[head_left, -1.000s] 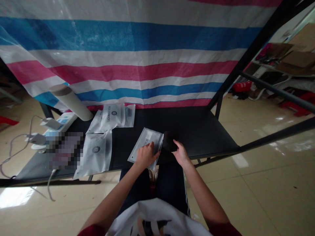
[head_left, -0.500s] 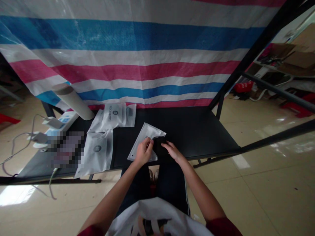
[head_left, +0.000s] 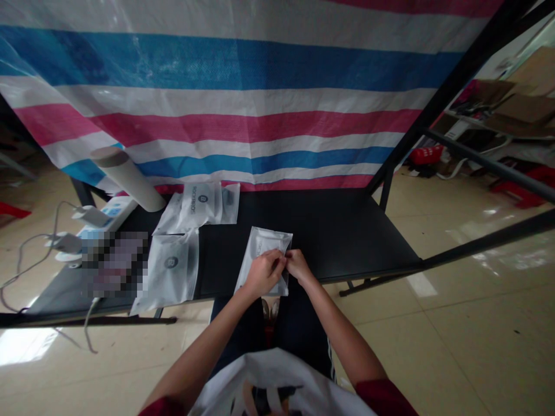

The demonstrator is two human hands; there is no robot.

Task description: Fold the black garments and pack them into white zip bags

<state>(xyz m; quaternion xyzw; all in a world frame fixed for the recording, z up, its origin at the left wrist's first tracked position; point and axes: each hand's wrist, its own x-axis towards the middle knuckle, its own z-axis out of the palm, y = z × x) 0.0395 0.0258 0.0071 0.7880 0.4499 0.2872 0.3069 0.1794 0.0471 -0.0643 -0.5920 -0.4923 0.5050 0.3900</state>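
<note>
A frosted plastic zip bag [head_left: 255, 247] lies at the front edge of the black table, tilted slightly. A pale flat rectangle with faint print shows through its upper part. My left hand [head_left: 265, 271] rests across the bag, its fingers pinched at the bag's right edge. Close beside it, my right hand [head_left: 297, 266] is closed on the same edge. The fingertips of both hands nearly meet and cover that stretch of the edge. What else may be inside the bag cannot be made out.
More frosted bags [head_left: 197, 208] with dark logos lie to the left, another bag [head_left: 170, 268] in front of them. A white bottle [head_left: 134, 182], a power strip [head_left: 124, 211] with plugs and cables, and a blurred-out object stand farther left. Striped sheeting [head_left: 260, 127] hangs behind the table [head_left: 347, 231].
My hands have come together at the bag's right edge. The bag has turned more upright and lies flatter. The dark patch seen between my hands is no longer visible.
</note>
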